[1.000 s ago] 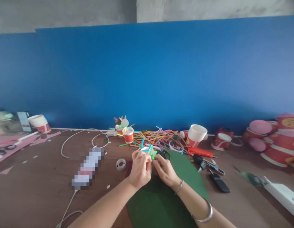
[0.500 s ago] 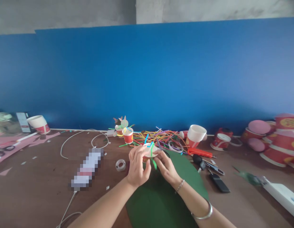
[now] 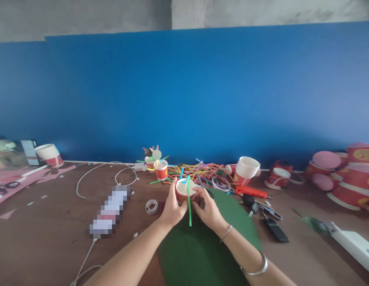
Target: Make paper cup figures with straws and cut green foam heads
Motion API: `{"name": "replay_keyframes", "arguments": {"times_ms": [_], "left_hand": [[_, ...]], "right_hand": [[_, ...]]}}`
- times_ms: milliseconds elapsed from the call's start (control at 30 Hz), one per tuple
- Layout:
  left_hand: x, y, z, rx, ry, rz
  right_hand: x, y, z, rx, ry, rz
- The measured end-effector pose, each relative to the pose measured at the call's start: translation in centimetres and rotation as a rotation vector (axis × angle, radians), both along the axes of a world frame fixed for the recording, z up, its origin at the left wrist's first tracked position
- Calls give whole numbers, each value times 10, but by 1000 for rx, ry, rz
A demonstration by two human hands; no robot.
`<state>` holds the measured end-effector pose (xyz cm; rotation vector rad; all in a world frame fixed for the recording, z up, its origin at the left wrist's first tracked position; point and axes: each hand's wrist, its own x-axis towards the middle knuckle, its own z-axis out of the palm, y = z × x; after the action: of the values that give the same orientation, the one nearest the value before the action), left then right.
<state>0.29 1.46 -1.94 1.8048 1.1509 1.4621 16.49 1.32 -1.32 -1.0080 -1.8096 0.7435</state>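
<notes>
A red and white paper cup [image 3: 181, 186] is held upright over the front middle of the table. My left hand [image 3: 172, 208] is wrapped round its left side, thumb at the front. On the right side, my right hand [image 3: 206, 206] grips the cup near the rim with its fingertips. A green straw [image 3: 189, 206] bends over the front rim and hangs down outside. Behind it a blue straw [image 3: 182, 172] stands up at the far rim. Under both hands lies a dark green sheet [image 3: 199, 250] with a rounded edge.
Many coloured straws [image 3: 199, 169] lie along the blue panel. A tape roll [image 3: 151, 206] and a phone [image 3: 109, 212] are to the left. An orange-handled tool [image 3: 251, 191], keys [image 3: 272, 226] and a white glue gun [image 3: 354, 246] lie right. Red cups [image 3: 354, 178] are stacked far right.
My left hand has come down from above the cup to its left side. The green straw, bunched near my fingers before, now hangs straight down the front.
</notes>
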Motion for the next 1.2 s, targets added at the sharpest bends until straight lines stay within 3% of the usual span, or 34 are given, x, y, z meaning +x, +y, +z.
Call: {"name": "replay_keyframes", "arguments": {"times_ms": [167,267,500,633,767,1033,1200], "left_hand": [[4,2,3,-102,-124,24],[5,2,6,-114,-135,67],[7,0,11,-68,-90,94],[7,-2,13,-56,-100,9],[4,-2,14,-52,-96,9],[2,-2,10,-75,-43,-54],[3,-4,12,-81,-92,-86]], "right_hand": [[0,-1,2,4,-29,-23],[-2,-2,6,13,65,-47],[-2,-5,9,-17,255,-247],[-1,-6,10,-21,168,-196],[-2,-5,9,-22,117,-148],[0,-1,12,51,54,-188],[-1,-2,13,-160,137,-115]]}}
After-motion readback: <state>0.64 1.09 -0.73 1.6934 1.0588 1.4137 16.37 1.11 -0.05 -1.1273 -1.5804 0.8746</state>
